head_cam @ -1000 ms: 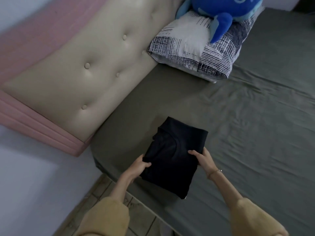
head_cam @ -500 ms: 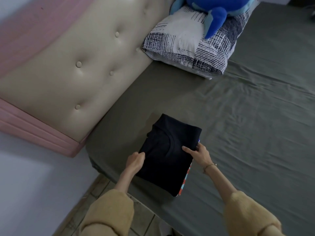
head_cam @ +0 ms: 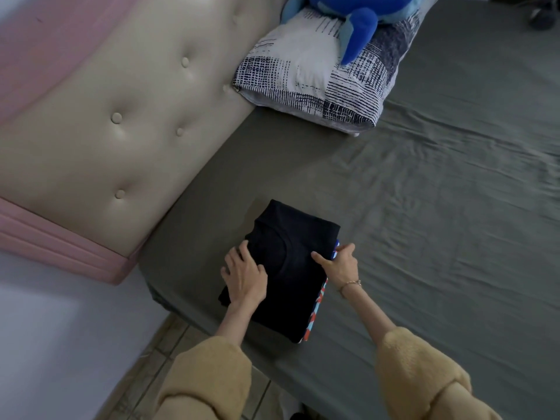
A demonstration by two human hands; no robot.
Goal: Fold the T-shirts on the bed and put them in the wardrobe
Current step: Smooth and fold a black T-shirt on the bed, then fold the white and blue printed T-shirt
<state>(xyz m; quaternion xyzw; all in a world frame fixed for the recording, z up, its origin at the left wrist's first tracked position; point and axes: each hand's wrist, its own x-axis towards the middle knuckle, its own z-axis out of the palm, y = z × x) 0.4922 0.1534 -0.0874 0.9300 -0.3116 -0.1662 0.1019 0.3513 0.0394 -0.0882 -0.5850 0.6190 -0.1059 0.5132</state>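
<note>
Head view is showing the bed (head_cam: 424, 237) taking up most of the frame, its grey-green sheet lying wrinkled, with the tufted cream headboard (head_cam: 121, 116) running along the left. A patterned pillow (head_cam: 312, 77) is sitting at the head end and a blue plush toy (head_cam: 360, 28) is resting on top of it. Near the bed's close edge a folded black T-shirt (head_cam: 291, 268) is lying on top of a second folded garment — only a red, white and blue patterned edge (head_cam: 318, 301) is peeking out along its right side.

The left hand (head_cam: 244, 275) is resting flat on the black shirt's left side, fingers spread and straight, pressing down rather than gripping. The right hand (head_cam: 339, 263) is working at the stack's right edge, thumb on top of the black fabric and fingers curling down beside the patterned layer; it appears to be pinching the edge, though how far the fingers are reaching underneath is hidden.

The stack is probably being squared up or gathered for carrying to the wardrobe, which is not showing here. The risks from here — lifting with only one side gripped could be letting the lower shirt slide out or the folds sag open, and the stack is sitting close to the bed's edge, so a careless tug toward the person could be dragging it onto the floor.
</note>
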